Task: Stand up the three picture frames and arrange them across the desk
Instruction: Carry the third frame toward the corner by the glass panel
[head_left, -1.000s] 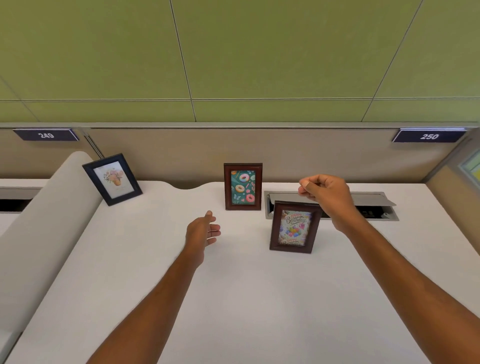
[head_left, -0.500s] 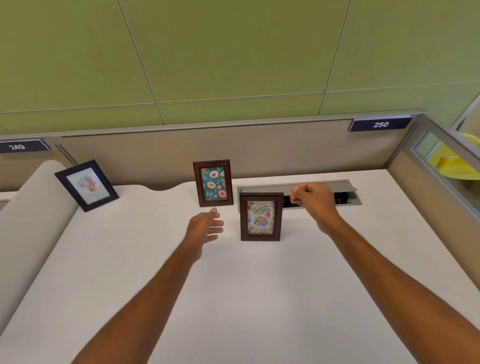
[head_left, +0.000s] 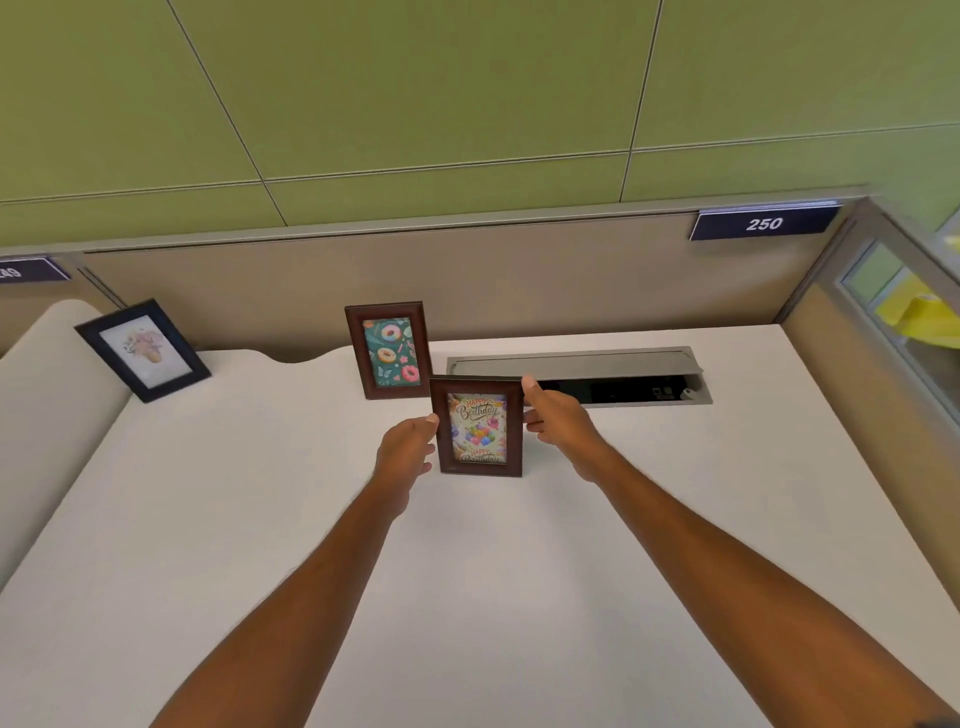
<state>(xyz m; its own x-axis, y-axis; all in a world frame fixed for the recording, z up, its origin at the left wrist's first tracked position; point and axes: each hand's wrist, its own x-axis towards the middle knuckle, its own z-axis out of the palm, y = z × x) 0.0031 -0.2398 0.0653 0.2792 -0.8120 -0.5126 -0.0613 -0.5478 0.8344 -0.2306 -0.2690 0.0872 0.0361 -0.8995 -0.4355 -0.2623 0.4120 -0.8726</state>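
Observation:
Three picture frames stand upright on the white desk (head_left: 519, 597). A black frame with a flower picture (head_left: 143, 350) stands at the far left. A brown frame with a doughnut picture (head_left: 389, 351) stands at the back middle. Just in front of it and to the right stands a brown "Happy Birthday" frame (head_left: 478, 427). My left hand (head_left: 408, 453) touches this frame's left edge, and my right hand (head_left: 558, 422) holds its right edge, thumb at the top corner.
An open grey cable tray (head_left: 576, 375) is sunk into the desk behind my right hand. A beige partition with number plates 249 and 250 (head_left: 763, 223) runs along the back. A glass side panel (head_left: 893, 312) closes the right side. A rounded beige divider (head_left: 47, 395) lies left.
Both hands have closed in on the birthday frame: the left moved right to its left edge, the right moved from behind its top to its right edge. The camera turned right.

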